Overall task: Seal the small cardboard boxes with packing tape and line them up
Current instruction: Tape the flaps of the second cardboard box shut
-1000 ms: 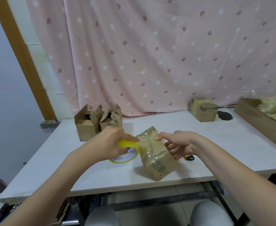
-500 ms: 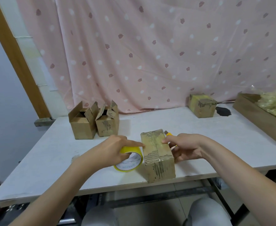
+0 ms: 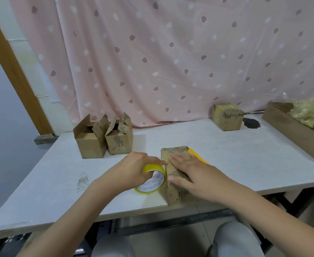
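The right hand [image 3: 193,175] was curled at the far right edge of the cardboard box [image 3: 173,190] half a second ago. Now it lies flat on top of the box, fingers straight and spread, pressing down. The box has stayed near the front edge of the table [image 3: 59,173], at about 6 o'clock. The left hand [image 3: 134,171] has not let go of the yellow tape roll [image 3: 151,179]. Its fingers curl over the top of the roll, and one finger points at the box. The roll stands on its edge, touching the left side of the box.

The table is white with a small scuffed patch at 8 o'clock. Two open boxes [image 3: 104,138] stand side by side at 10 o'clock, flaps up. One taped box [image 3: 226,116] sits at 1 o'clock, by a dark patch [image 3: 251,123]. A wooden tray [image 3: 291,125] with yellowish stuff is at 3 o'clock. Something yellow [image 3: 196,154] pokes out just behind the right hand. A pink spotted curtain [image 3: 171,52] hangs behind the table.
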A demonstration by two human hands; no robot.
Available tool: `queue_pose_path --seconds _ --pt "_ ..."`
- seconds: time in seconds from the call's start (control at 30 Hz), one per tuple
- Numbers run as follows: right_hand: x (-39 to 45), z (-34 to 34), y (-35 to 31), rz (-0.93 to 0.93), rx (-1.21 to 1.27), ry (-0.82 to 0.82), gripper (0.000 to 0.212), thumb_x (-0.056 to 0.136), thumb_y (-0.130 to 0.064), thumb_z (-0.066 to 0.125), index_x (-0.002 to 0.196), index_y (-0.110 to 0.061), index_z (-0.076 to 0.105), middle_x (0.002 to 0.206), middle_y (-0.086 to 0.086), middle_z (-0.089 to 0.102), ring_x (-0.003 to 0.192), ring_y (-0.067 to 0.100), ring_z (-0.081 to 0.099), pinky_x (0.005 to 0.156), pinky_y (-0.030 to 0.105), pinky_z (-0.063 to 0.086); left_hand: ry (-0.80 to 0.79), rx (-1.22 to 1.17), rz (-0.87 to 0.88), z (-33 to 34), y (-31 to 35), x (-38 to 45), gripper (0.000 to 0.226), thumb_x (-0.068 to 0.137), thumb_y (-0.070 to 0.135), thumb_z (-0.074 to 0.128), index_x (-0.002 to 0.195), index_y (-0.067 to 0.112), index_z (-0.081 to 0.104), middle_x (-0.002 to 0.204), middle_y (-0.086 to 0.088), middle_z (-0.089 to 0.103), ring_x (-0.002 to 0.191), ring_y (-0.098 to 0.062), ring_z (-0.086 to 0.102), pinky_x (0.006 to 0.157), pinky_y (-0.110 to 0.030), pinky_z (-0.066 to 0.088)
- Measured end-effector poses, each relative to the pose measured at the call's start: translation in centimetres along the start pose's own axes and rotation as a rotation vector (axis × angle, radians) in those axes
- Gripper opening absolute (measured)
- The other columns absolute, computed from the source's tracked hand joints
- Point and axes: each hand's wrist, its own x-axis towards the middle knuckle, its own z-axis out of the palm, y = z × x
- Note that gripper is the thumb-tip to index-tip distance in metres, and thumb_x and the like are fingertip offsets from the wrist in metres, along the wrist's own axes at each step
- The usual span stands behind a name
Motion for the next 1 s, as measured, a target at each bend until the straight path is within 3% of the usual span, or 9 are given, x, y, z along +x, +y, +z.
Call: queue_pose_path --seconds 0.1,0.2,0.27,0.43,0.6,0.7,0.83,0.93,1.0 --pt "0.1 -0.4 0.5 0.021 -0.045 -0.004 0.073 0.097 -0.063 0.029 0.158 -0.026 0.011 0.162 -0.017 0.003 0.147 -0.002 -0.004 0.118 0.021 0.002 0.008 0.034 -0.025 0.4 0.1 0.7 0.045 0.096 0.027 0.055 0.134 0.052 0.054 0.097 -0.003 0.061 0.089 -0.017 0.054 0.073 -0.025 0.036" --pt "0.5 -0.8 1.1 0.062 -0.021 -0.003 0.092 0.078 -0.083 0.011 0.157 -0.035 0.012 0.162 -0.019 0.004 0.151 0.009 -0.003 0.121 0.036 0.020 0.013 0.054 -0.034 0.2 0.3 1.3 0.050 0.095 0.024 0.053 0.136 0.052 0.052 0.090 -0.003 0.056 0.083 -0.016 0.047 0.071 -0.024 0.034" --pt "0.7 -0.8 1.7 0.070 -0.016 0.005 0.099 0.070 -0.087 0.006 0.156 -0.039 0.012 0.162 -0.021 0.005 0.151 0.010 -0.001 0.119 0.038 0.025 -0.002 0.033 -0.036 0.0 0.0 1.5 0.051 0.095 0.022 0.054 0.137 0.052 0.051 0.086 -0.002 0.054 0.080 -0.015 0.047 0.069 -0.024 0.034" --pt "0.7 -0.5 1.7 0.052 -0.051 0.015 0.071 0.092 -0.066 0.028 0.156 -0.038 0.013 0.162 -0.020 0.004 0.150 0.006 -0.001 0.117 0.029 0.021 -0.028 0.047 0.020 -0.4 -0.8 1.2 0.054 0.094 0.021 0.056 0.137 0.054 0.050 0.082 -0.001 0.052 0.071 -0.010 0.045 0.063 -0.016 0.032" --pt "0.7 -0.5 1.6 0.046 -0.044 0.023 0.067 0.096 -0.063 0.030 0.156 -0.038 0.015 0.161 -0.022 0.005 0.148 -0.001 -0.001 0.115 0.028 0.026 -0.022 0.047 0.044 -0.1 -1.7 0.8 0.054 0.094 0.025 0.058 0.135 0.058 0.047 0.076 0.006 0.046 0.070 -0.005 0.044 0.067 -0.020 0.034" --pt "0.8 -0.3 1.7 0.042 -0.049 0.030 0.067 0.095 -0.063 0.030 0.156 -0.038 0.016 0.162 -0.021 0.006 0.149 -0.001 0.000 0.115 0.028 0.026 -0.035 0.049 0.020 -0.3 -2.6 0.5 0.056 0.094 0.024 0.059 0.135 0.060 0.047 0.075 0.001 0.051 0.067 -0.008 0.044 0.063 -0.013 0.031" --pt "1.1 0.0 1.8 0.036 0.003 0.055 0.068 0.094 -0.066 0.030 0.155 -0.038 0.019 0.160 -0.023 0.007 0.148 -0.002 0.001 0.117 0.029 0.023 -0.069 0.080 -0.009 -0.3 -3.7 -0.4 0.060 0.095 0.022 0.056 0.138 0.060 0.040 0.081 -0.009 0.058 0.070 -0.014 0.048 0.067 -0.021 0.037" --pt "1.2 0.1 2.0 0.019 0.137 0.104 0.067 0.092 -0.066 0.042 0.152 -0.038 0.032 0.150 -0.030 0.018 0.142 -0.008 0.013 0.119 0.024 0.018 -0.060 0.069 -0.029 0.7 -3.3 -0.7 0.059 0.099 0.026 0.053 0.140 0.063 0.032 0.088 0.001 0.055 0.082 -0.012 0.048 0.078 -0.023 0.039" --pt "1.3 -0.2 2.4 0.048 0.309 0.151 0.055 0.091 -0.062 0.051 0.140 -0.038 0.051 0.141 -0.031 0.036 0.133 -0.010 0.032 0.114 0.023 0.028 -0.032 0.068 -0.037 1.1 -3.3 -0.7 0.059 0.100 0.024 0.054 0.141 0.061 0.034 0.091 0.003 0.054 0.086 -0.012 0.047 0.080 -0.023 0.040"
